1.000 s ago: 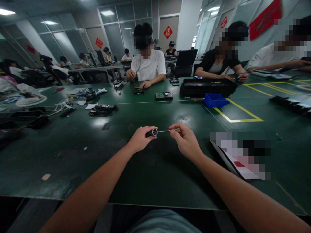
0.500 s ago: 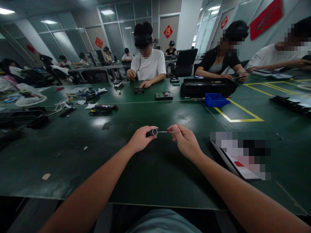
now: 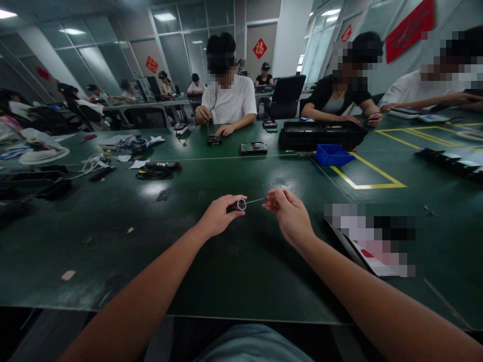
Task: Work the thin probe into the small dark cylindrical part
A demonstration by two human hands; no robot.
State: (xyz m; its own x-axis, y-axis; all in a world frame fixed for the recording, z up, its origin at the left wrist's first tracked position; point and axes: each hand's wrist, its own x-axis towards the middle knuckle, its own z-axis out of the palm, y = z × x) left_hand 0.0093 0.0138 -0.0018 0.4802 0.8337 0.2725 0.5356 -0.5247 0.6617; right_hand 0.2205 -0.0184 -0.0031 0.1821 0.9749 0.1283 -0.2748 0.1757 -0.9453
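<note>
In the head view, my left hand [image 3: 220,216] is closed around a small dark cylinder [image 3: 241,204] whose round, silver-rimmed open end faces right and toward me. My fingers hide most of its body. My right hand [image 3: 290,213] pinches the reddish handle of a thin screwdriver [image 3: 255,201]. Its metal shaft slants down to the left, and the tip is at the cylinder's open end. How far the tip reaches inside is too small to tell. Both hands are held above the green table [image 3: 241,271].
A pixelated white box-like item [image 3: 372,251] lies right of my forearm. Farther off are a blue bin [image 3: 334,155], a long black housing [image 3: 322,136], a circuit-board device [image 3: 253,148] and a coiled black cable [image 3: 154,171]. A person in white [image 3: 232,98] works across the table.
My right hand has risen slightly, so the screwdriver shaft, nearly level before, now slopes up to the right. My left hand still holds the cylinder in about the same place.
</note>
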